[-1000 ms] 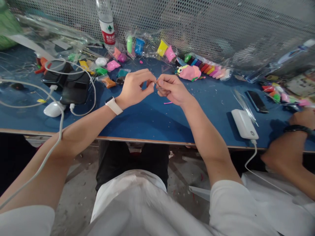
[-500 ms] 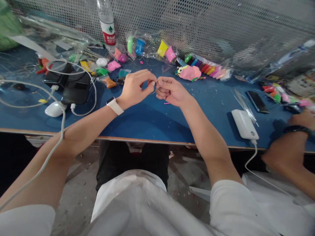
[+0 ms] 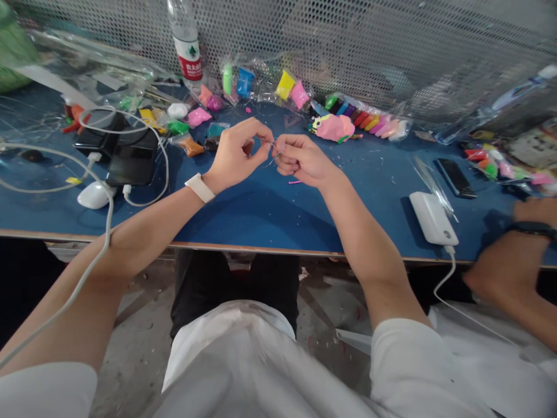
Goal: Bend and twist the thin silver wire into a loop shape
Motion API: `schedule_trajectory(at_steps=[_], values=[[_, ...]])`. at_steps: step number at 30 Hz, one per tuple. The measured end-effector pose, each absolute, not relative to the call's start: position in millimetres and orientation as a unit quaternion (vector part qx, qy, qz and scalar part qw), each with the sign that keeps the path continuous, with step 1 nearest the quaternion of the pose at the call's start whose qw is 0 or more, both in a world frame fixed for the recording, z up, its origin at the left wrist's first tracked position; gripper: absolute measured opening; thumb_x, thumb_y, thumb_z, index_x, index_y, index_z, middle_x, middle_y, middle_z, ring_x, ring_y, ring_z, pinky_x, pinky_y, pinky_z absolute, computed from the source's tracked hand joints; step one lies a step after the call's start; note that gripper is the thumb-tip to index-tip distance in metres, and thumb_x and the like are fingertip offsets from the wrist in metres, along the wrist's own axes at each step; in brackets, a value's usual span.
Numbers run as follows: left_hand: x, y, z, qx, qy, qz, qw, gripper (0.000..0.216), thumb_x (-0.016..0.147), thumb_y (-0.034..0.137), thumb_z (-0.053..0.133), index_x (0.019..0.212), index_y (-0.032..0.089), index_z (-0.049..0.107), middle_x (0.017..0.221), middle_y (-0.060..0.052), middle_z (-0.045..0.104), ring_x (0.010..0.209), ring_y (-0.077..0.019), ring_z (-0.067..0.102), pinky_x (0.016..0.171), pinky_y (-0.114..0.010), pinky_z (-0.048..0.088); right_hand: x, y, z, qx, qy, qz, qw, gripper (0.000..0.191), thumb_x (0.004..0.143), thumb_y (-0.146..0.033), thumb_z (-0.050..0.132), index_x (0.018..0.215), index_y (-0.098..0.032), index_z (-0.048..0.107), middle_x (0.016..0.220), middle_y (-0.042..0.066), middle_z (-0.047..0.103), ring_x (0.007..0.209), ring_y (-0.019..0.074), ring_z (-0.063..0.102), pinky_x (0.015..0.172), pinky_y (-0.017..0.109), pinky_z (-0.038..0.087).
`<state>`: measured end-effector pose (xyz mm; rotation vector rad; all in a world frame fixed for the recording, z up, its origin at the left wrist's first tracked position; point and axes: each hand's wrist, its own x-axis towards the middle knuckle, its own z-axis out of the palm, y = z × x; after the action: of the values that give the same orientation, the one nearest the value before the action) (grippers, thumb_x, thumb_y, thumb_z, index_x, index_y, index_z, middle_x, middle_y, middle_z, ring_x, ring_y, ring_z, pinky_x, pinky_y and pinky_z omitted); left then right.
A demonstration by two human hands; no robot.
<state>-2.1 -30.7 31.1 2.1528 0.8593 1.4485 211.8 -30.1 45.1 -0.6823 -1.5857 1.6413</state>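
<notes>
Head view: thin wire [image 3: 274, 146], by its look, held up above the blue table [image 3: 261, 223]. Left hand [image 3: 240, 149]: thumb and forefinger pinched on it. Right hand [image 3: 305, 160]: clamped on it just beside, fingers curled. Likely best: short, light grips, little pull.

And on the desk [image 3: 243, 223], from the right hand [image 3: 307, 161]: phone [image 3: 455, 178] at three o'clock, power bank [image 3: 430, 219] four (just before it), bottle [image 3: 187, 49] ten!

From here, both forearms [image 3: 150, 229] slant inward, the left hand [image 3: 239, 152] and right hand [image 3: 304, 159] pinched, nearly meeting, their fingers [image 3: 287, 165] curled.
</notes>
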Motion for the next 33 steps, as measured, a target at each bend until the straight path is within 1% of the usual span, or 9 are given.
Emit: schedule_trajectory(at_steps=[6,9,12,17,21,24,27,29,33], values=[[-2.7,-29.1,30.4,0.773,0.306,0.510,0.219,0.011,0.098,0.028,0.076,0.093,0.023,0.067,0.093,-0.002,0.071,0.060,-0.0070,0.052,0.059,-0.024,0.046,211.6,-29.9,45.3,-0.284,-0.644,0.614,0.358,0.055,0.084,-0.069,0.092,0.086,-0.023,0.062,0.058,-0.014,0.024,0.050,0.0062,0.018,0.047,0.023,0.021],[-3.6,-25.7,27.5,0.758,0.312,0.506,0.267,0.010,0.097,0.027,0.076,0.095,0.022,0.067,0.088,-0.001,0.070,0.055,-0.0055,0.050,0.054,-0.021,0.044,218.6,-26.4,46.8,-0.303,-0.702,0.527,0.371,0.058,0.089,-0.079,0.083,0.088,-0.024,0.066,0.057,-0.012,0.030,0.051,0.0081,0.023,0.049,0.025,0.023],[-4.1,-21.6,26.5,0.741,0.306,0.496,0.334,0.015,0.098,0.030,0.073,0.089,0.021,0.065,0.079,0.000,0.066,0.053,-0.0058,0.052,0.050,-0.019,0.044,225.8,-24.0,49.9,-0.335,-0.766,0.403,0.371,0.060,0.095,-0.083,0.072,0.092,-0.024,0.071,0.059,-0.007,0.041,0.055,0.0106,0.032,0.052,0.027,0.026],[-1.7,-21.0,30.4,0.710,0.278,0.467,0.448,0.018,0.096,0.030,0.072,0.084,0.020,0.064,0.070,0.003,0.060,0.051,-0.0067,0.051,0.049,-0.019,0.048,226.8,-23.9,50.8,-0.334,-0.816,0.283,0.377,0.059,0.100,-0.082,0.066,0.092,-0.023,0.072,0.072,-0.002,0.058,0.063,0.0118,0.042,0.058,0.029,0.035],[0.9,-25.5,35.0,0.665,0.281,0.451,0.525,0.018,0.099,0.027,0.066,0.082,0.020,0.063,0.067,0.004,0.059,0.044,-0.0043,0.036,0.050,-0.021,0.051,225.1,-23.8,47.7,-0.325,-0.833,0.211,0.394,0.056,0.106,-0.077,0.061,0.094,-0.023,0.072,0.076,-0.001,0.063,0.067,0.0130,0.048,0.066,0.031,0.042],[1.1,-28.9,38.4,0.646,0.291,0.437,0.554,0.021,0.100,0.024,0.062,0.080,0.020,0.063,0.065,0.006,0.055,0.043,-0.0036,0.029,0.049,-0.021,0.051,226.4,-24.8,47.2,-0.319,-0.846,0.159,0.397,0.051,0.109,-0.070,0.059,0.095,-0.023,0.072,0.084,0.001,0.067,0.075,0.0152,0.056,0.078,0.034,0.048],[0.6,-31.1,41.9,0.630,0.301,0.426,0.575,0.020,0.100,0.021,0.060,0.080,0.020,0.063,0.061,0.007,0.050,0.041,-0.0034,0.026,0.048,-0.020,0.050,228.0,-27.5,48.6,-0.329,-0.854,0.142,0.378,0.046,0.113,-0.064,0.055,0.096,-0.024,0.071,0.093,0.004,0.070,0.087,0.0192,0.063,0.090,0.037,0.051],[0.6,-31.9,43.7,0.627,0.310,0.417,0.580,0.020,0.100,0.021,0.061,0.080,0.020,0.063,0.061,0.007,0.050,0.041,-0.0032,0.026,0.047,-0.019,0.049,228.1,-29.5,49.9,-0.338,-0.854,0.148,0.367,0.043,0.114,-0.061,0.054,0.096,-0.026,0.071,0.096,0.005,0.071,0.092,0.0211,0.064,0.094,0.038,0.051],[1.8,-31.6,44.0,0.633,0.322,0.416,0.569,0.018,0.101,0.023,0.065,0.083,0.019,0.066,0.065,0.006,0.057,0.042,-0.0028,0.030,0.046,-0.018,0.048,225.8,-32.0,52.1,-0.347,-0.834,0.207,0.375,0.048,0.109,-0.069,0.059,0.094,-0.025,0.070,0.093,0.005,0.067,0.087,0.0205,0.059,0.086,0.036,0.049]])
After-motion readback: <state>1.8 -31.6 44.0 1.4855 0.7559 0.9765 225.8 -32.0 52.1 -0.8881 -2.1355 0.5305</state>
